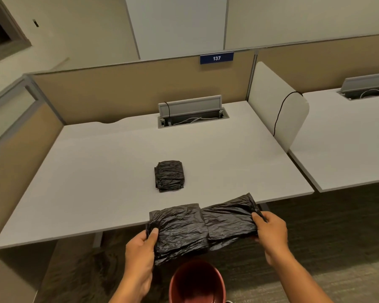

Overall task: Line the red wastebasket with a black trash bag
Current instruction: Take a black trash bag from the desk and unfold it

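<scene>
Unfolding is the step in hand, as far as the head view shows: a black trash bag (202, 228), partly opened from its folds into a wide crumpled band, is stretched in the air between two hands, above the near edge of the desk (109, 171). The left hand (140, 252) pinches the bag's left end, thumb on top and fingers hidden under the plastic; the right hand (270, 235) pinches the right end in the same way, thumb over the gathered corner. The red wastebasket (197, 283) stands on the carpeted floor directly below, between the forearms, its mouth open and apparently unlined. The next move, I judge, calls for shaking out the remaining folds, finding the open mouth of the bag, parting its two layers, then lowering it into the basket and turning the edge over the rim. On the desk beyond, well apart from the hands, lies a stack of folded bags (170, 176). Farther back are an open cable tray (193, 114), a side divider (278, 101) with a black cord (281, 110) draped over it, and a number sign (216, 58) on the partition. Nothing stands between bag and basket; the only hindrance I expect is thin plastic clinging to itself.
</scene>
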The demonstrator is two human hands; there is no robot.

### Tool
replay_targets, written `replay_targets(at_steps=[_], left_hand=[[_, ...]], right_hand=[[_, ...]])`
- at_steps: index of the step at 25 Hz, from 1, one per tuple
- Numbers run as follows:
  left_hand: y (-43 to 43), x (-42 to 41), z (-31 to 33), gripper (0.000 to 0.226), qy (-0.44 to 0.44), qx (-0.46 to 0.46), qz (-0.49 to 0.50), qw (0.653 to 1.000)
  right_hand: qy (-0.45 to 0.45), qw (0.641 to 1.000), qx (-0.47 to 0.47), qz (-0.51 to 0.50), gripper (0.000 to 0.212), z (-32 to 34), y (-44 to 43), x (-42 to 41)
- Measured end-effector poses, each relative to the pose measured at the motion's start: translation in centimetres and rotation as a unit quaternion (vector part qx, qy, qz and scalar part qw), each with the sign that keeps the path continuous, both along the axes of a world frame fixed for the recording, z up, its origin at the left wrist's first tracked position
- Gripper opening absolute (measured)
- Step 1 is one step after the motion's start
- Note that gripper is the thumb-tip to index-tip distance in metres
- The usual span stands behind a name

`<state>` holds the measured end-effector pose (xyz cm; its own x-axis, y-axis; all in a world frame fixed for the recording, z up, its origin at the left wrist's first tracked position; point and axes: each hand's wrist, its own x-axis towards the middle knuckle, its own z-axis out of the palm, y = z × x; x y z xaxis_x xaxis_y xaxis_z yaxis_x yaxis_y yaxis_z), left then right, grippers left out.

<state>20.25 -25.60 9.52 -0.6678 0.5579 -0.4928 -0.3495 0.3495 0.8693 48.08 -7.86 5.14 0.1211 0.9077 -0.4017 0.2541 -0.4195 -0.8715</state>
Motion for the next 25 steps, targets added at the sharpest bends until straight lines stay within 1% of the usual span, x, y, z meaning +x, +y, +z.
replay_targets(at_steps=[3, 5, 6, 7, 9, 10, 11, 13, 16, 17, 19, 21, 22, 24, 25], left_hand=[[-2.1, -2.1, 0.6, 0.027, -0.005, 0.019, -0.001, 1.000], [-3.6, -3.4, 0.9, 0.028, -0.012, 0.030, 0.003, 0.999], [-4.3, -3.9, 0.9, 0.029, -0.017, 0.038, -0.001, 0.999], [-5.0, -4.2, 1.1, 0.029, -0.024, 0.045, -0.011, 0.999], [-5.9, -4.5, 1.2, 0.027, -0.031, 0.051, -0.034, 0.998], [-6.2, -4.3, 1.3, 0.025, -0.031, 0.054, -0.047, 0.997], [-6.4, -4.0, 1.3, 0.023, -0.028, 0.057, -0.061, 0.996], [-6.7, -3.1, 1.5, 0.020, -0.019, 0.063, -0.092, 0.994], [-7.0, -1.8, 1.4, 0.016, -0.003, 0.077, -0.138, 0.987], [-7.2, -1.5, 1.3, 0.015, 0.001, 0.081, -0.157, 0.984], [-7.6, -0.9, 1.3, 0.013, 0.008, 0.085, -0.183, 0.979], [-7.8, -0.4, 1.3, 0.013, -0.021, 0.094, -0.178, 0.979], [-7.9, -0.3, 1.5, 0.012, -0.048, 0.100, -0.164, 0.980], [-8.1, -0.3, 1.8, 0.012, -0.085, 0.107, -0.131, 0.982], [-8.1, -0.5, 2.0, 0.015, -0.094, 0.110, -0.120, 0.982]], right_hand=[[0.016, 0.999, -0.031, -0.016, 0.013, -0.3, -1.1, 0.0], [-0.002, 0.999, -0.038, -0.018, 0.010, -0.1, -2.2, -0.1], [-0.028, 0.999, -0.032, -0.017, 0.009, -0.1, -2.9, -0.1], [-0.065, 0.998, -0.019, -0.014, 0.011, 0.0, -3.8, -0.3], [-0.136, 0.991, 0.012, 0.011, 0.029, 0.9, -5.6, -1.2], [-0.155, 0.987, 0.029, 0.030, 0.037, 1.5, -6.8, -2.0], [-0.162, 0.984, 0.045, 0.051, 0.040, 2.3, -7.9, -3.0], [-0.143, 0.982, 0.071, 0.100, 0.038, 4.1, -10.3, -5.5], [-0.077, 0.969, 0.086, 0.220, 0.033, 7.0, -13.7, -9.3], [-0.065, 0.959, 0.088, 0.261, 0.036, 7.7, -14.7, -10.6], [-0.067, 0.938, 0.094, 0.327, 0.043, 8.8, -16.3, -12.7], [-0.063, 0.921, 0.094, 0.372, 0.046, 9.4, -17.1, -14.0], [-0.049, 0.916, 0.090, 0.387, 0.043, 9.6, -17.2, -14.2], [-0.023, 0.912, 0.085, 0.400, 0.031, 9.6, -17.3, -14.1], [-0.026, 0.910, 0.092, 0.403, 0.025, 9.4, -17.2, -13.9]])
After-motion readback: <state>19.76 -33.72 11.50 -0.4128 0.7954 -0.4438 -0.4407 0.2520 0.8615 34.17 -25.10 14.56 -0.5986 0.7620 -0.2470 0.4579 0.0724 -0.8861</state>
